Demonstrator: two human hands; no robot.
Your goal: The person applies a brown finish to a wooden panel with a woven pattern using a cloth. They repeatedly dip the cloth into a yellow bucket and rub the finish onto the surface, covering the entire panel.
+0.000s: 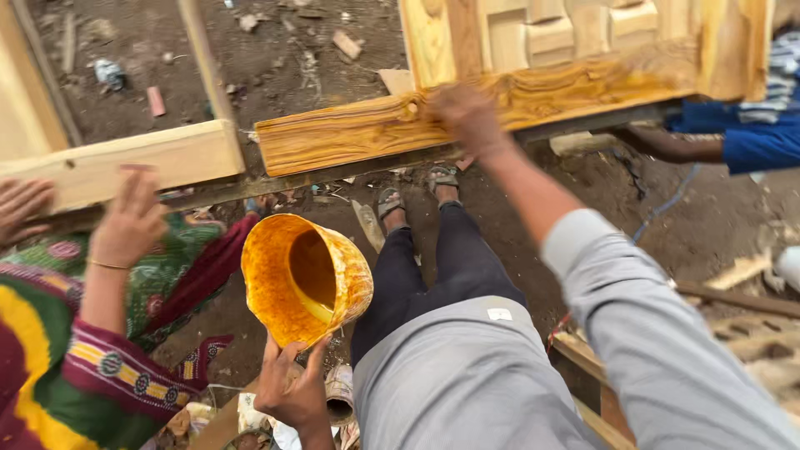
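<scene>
- Left hand (292,387) grips the bottom of a yellow-stained bucket (306,277), tilted, mouth facing up toward the camera, a little amber liquid inside.
- Right hand (465,112), blurred, pressed on the lower rail of a varnished wooden door (533,92); grey sleeve, arm stretched out.
- Door lies flat on a metal bar; carved panel blocks at top.
- Unvarnished pale wooden frame (125,158) just left of door.
- A co-worker's hand (129,221) in a patterned green-red garment rests on the pale frame.
- Another person's blue-sleeved arm (733,142) at right, under the door edge.
- Sandalled feet (417,196) on the dirt floor (275,67), littered with wood scraps.
</scene>
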